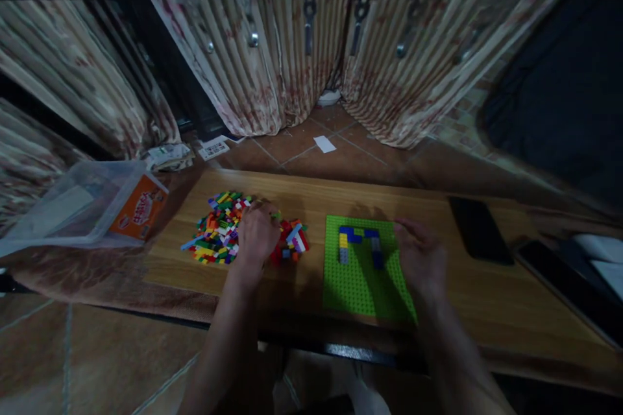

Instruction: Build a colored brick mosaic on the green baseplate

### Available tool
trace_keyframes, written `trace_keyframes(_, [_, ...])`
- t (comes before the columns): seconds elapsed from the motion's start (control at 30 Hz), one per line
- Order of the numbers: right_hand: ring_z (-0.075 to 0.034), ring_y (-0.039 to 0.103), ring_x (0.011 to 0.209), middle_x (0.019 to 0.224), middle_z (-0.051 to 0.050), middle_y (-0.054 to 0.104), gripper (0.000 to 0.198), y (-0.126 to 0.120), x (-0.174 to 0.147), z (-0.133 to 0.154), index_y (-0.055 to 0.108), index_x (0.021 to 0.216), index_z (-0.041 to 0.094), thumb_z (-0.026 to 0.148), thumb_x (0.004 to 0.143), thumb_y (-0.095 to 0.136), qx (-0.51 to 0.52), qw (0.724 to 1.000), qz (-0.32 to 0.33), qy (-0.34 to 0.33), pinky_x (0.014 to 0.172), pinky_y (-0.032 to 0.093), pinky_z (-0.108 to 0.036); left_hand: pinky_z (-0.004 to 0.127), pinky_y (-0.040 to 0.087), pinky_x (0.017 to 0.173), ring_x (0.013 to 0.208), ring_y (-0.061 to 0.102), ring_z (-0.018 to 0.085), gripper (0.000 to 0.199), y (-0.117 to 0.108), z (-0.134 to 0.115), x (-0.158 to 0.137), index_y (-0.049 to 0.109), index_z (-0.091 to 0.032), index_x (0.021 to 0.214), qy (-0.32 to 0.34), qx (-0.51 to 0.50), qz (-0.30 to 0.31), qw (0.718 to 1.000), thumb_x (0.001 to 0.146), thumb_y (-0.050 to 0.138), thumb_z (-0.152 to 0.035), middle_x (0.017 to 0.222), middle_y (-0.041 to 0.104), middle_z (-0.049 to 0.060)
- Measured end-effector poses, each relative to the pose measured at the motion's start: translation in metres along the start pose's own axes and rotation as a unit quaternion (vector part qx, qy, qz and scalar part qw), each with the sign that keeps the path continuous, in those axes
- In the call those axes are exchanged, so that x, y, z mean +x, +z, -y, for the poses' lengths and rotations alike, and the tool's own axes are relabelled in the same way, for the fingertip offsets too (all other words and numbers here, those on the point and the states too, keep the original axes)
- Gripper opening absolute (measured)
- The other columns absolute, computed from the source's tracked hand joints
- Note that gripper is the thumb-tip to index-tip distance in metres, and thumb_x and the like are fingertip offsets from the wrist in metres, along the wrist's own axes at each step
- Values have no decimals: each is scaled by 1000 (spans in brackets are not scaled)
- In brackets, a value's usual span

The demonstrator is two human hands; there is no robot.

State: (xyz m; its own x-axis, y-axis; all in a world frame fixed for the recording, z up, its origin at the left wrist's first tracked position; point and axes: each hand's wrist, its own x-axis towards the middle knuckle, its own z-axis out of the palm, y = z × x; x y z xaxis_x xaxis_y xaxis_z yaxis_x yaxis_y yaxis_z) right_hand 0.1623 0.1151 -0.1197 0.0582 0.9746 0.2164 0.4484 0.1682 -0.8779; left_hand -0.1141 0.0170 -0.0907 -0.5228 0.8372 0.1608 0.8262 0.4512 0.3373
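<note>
My left hand (257, 233) reaches down into a pile of small coloured bricks (214, 233). Its fingers bend away from me and are mostly hidden behind the back of the hand, so what they touch cannot be made out. Just right of it lies a smaller cluster of mostly red bricks (294, 237). My right hand (422, 256), slightly blurred, is at the right edge of a green studded baseplate (360, 292). Its fingers are curled together, and anything between them is hidden. On the plate, blue, yellow and grey bricks (355, 235) form an angular outline open towards me.
A wooden board (311, 191) bears these things. To the right lie a black phone (479, 230) and another dark flat object (564, 282). At left stands a clear plastic box (97, 201) with an orange label. Curtains (272, 65) hang behind, above a tiled floor with papers.
</note>
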Motion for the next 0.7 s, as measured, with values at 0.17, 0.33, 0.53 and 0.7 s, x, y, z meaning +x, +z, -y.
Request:
trace_keyframes(0.17, [-23, 66, 86, 91, -10, 72, 32, -2, 1, 1, 71, 90, 15, 42, 77, 59, 82, 996, 6, 40, 84, 48, -41, 30, 49, 86, 91, 64, 18, 23, 0, -25, -11, 64, -18, 102, 6, -155, 0, 988, 84, 52, -23, 101, 69, 6])
trace_keyframes(0.33, [-22, 67, 85, 90, -9, 73, 29, -3, -1, 6, 71, 86, 17, 42, 77, 60, 97, 994, 22, 37, 83, 49, -39, 28, 46, 92, 100, 61, 16, 23, 20, -82, -38, 63, -25, 107, 155, -222, 104, 957, 87, 53, -23, 106, 67, 2])
trace_keyframes(0.53, [-22, 67, 85, 90, -8, 73, 29, -10, 0, 7, 71, 85, 18, 42, 80, 56, 66, 996, 48, 21, 81, 50, -37, 34, 40, 97, 104, 55, 19, 22, 48, -123, -42, 64, -26, 105, 229, -136, 129, 955, 88, 51, -20, 104, 65, 2])
trace_keyframes(0.7, [-21, 66, 85, 91, -7, 72, 26, -13, 2, 5, 71, 85, 19, 40, 81, 55, 53, 997, 59, 8, 80, 50, -35, 36, 36, 97, 103, 53, 20, 21, 60, -129, -38, 66, -26, 101, 240, -98, 109, 960, 88, 51, -19, 103, 65, 3])
